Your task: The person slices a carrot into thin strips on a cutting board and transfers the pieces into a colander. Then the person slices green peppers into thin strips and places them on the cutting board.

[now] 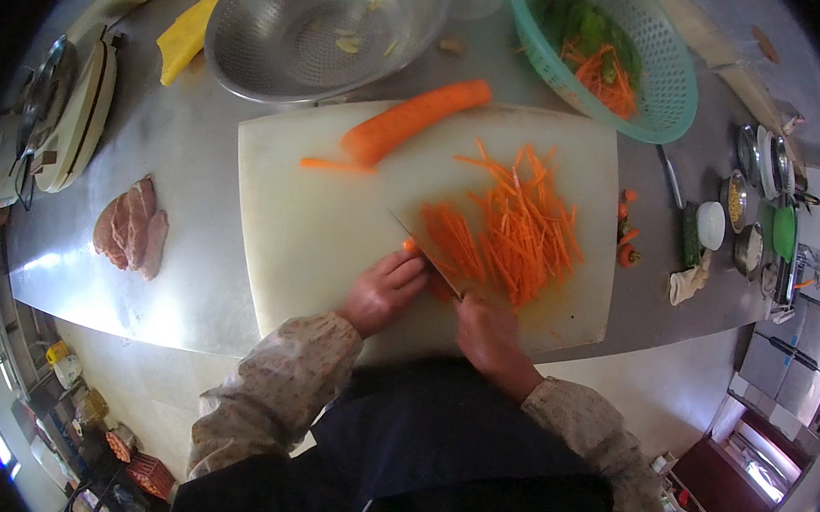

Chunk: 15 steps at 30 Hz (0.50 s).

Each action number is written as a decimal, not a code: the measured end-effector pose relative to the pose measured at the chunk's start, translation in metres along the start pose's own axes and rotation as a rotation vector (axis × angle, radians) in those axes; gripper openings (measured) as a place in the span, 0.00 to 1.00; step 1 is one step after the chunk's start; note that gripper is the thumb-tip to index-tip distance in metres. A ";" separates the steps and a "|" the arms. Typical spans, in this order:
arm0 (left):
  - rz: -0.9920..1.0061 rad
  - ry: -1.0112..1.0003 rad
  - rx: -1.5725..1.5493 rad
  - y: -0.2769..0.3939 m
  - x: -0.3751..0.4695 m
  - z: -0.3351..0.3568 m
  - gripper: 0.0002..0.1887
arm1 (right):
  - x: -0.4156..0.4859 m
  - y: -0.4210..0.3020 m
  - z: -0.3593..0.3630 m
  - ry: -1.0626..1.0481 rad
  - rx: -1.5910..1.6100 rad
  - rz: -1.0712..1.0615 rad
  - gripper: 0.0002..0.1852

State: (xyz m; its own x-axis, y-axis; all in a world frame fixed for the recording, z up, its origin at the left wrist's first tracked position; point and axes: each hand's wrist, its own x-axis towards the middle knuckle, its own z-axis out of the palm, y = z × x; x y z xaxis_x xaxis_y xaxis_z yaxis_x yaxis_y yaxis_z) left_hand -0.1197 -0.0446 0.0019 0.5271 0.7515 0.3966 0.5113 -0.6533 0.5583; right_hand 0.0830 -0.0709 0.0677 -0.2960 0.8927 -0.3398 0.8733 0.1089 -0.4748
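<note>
On a white cutting board (294,246), my right hand (489,332) grips a kitchen knife (428,254), its blade slanting up to the left. Close against the blade, my left hand (386,290) holds down a piece of carrot (409,244), which the fingers mostly cover. Just right of the blade lie thin carrot slices or strips (455,238). Beyond them is a loose heap of carrot shreds (529,230). A large peeled carrot piece (414,121) rests across the far part of the board, with a thin carrot slice (337,166) beside its lower end.
Behind the board stand a perforated steel colander (244,59) and a green plastic basket (670,88) holding green vegetables and carrot shreds. Raw meat slices (133,228) lie left on the steel table (180,294). Carrot ends (628,254), a cucumber (690,235) and a white bowl (710,225) are right.
</note>
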 end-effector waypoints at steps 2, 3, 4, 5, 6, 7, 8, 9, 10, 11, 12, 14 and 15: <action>-0.024 -0.009 -0.014 0.000 -0.001 0.000 0.22 | 0.006 -0.006 -0.002 0.038 -0.003 -0.012 0.09; -0.004 0.022 -0.004 0.000 -0.001 -0.001 0.22 | 0.008 -0.009 -0.004 0.079 0.032 0.044 0.09; -0.004 0.022 0.009 0.000 -0.001 -0.002 0.22 | 0.010 -0.011 -0.006 0.119 0.067 0.099 0.09; 0.008 0.045 0.017 0.000 -0.001 -0.002 0.22 | 0.010 -0.012 -0.007 0.156 0.102 0.150 0.10; -0.003 0.019 0.020 0.000 -0.001 -0.003 0.22 | 0.008 -0.011 -0.011 0.132 0.092 0.111 0.09; -0.003 0.008 0.010 -0.001 -0.001 -0.004 0.22 | 0.004 -0.010 -0.015 0.102 0.085 0.078 0.09; -0.002 -0.013 -0.009 0.000 -0.001 -0.005 0.22 | -0.001 -0.009 -0.018 0.074 0.078 0.051 0.09; 0.001 -0.014 -0.006 0.001 -0.001 -0.005 0.21 | -0.004 -0.009 -0.020 0.060 0.061 0.024 0.09; 0.004 -0.021 -0.006 0.000 0.000 -0.006 0.21 | -0.005 -0.008 -0.021 0.050 0.044 -0.005 0.09; 0.006 -0.029 -0.004 0.000 0.001 -0.007 0.21 | -0.006 -0.008 -0.023 0.039 0.029 -0.034 0.09; -0.003 -0.033 0.006 0.001 0.001 -0.007 0.20 | -0.006 -0.008 -0.023 0.025 0.038 -0.028 0.09; -0.030 -0.055 0.016 0.002 0.001 -0.007 0.18 | -0.007 -0.007 -0.025 -0.021 0.063 0.000 0.09; -0.028 -0.041 0.013 0.002 0.001 -0.006 0.18 | -0.006 -0.007 -0.025 -0.009 0.051 -0.012 0.09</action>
State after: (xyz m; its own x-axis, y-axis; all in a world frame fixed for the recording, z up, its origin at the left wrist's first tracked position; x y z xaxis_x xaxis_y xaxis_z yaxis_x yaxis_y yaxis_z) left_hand -0.1223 -0.0443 0.0083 0.5398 0.7654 0.3503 0.5353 -0.6333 0.5588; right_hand 0.0886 -0.0658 0.0937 -0.3105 0.8874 -0.3408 0.8490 0.0976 -0.5193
